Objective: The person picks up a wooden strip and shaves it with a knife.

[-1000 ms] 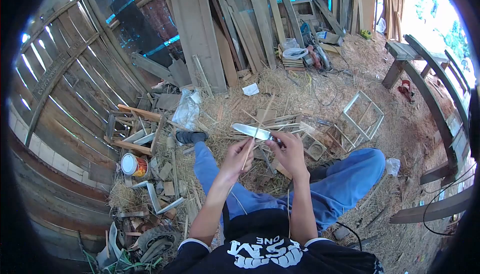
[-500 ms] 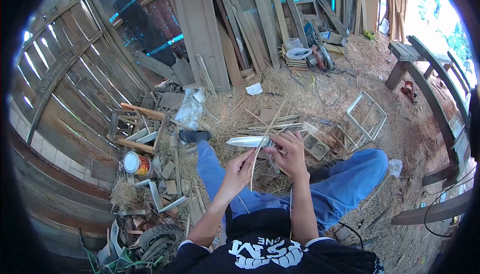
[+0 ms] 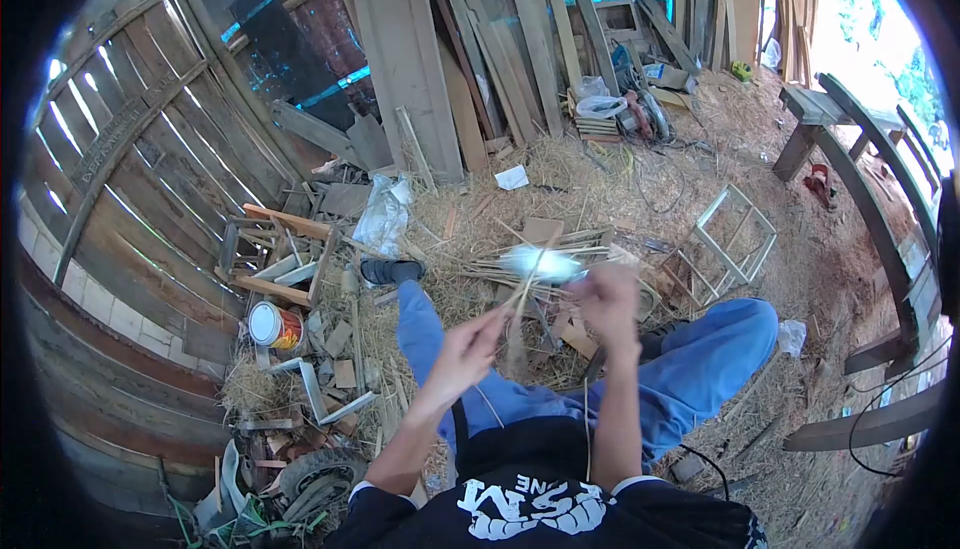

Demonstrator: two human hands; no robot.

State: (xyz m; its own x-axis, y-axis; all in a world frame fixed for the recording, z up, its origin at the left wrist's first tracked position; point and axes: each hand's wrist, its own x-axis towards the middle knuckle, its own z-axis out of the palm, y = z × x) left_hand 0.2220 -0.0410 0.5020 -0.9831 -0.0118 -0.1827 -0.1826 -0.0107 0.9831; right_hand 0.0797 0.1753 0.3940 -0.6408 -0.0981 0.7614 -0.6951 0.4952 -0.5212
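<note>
My left hand (image 3: 466, 351) is closed around a thin pale strip, bamboo or wood (image 3: 522, 296), that slants up and away from me. Smeared by motion, my right hand (image 3: 610, 301) grips a knife, whose bright blade (image 3: 538, 263) is blurred and points left across the strip's upper part. I cannot tell whether blade and strip touch. Below them on the ground lies a loose pile of similar thin strips (image 3: 590, 248), partly hidden by the blade and hands. My legs in blue trousers (image 3: 690, 374) are spread either side of the work.
Shavings cover the ground. On the left are a paint can (image 3: 273, 326), a broken wooden frame (image 3: 275, 287) and a plastic bag (image 3: 383, 217). A small wooden frame (image 3: 735, 236) lies right. Planks (image 3: 405, 69) lean at the back near a circular saw (image 3: 645, 117); a bench (image 3: 815, 107) stands right.
The right hand and knife have moved slightly right and up, the blade now fast and blurred. My left hand has shifted a little left and down, with the strip leaning farther right.
</note>
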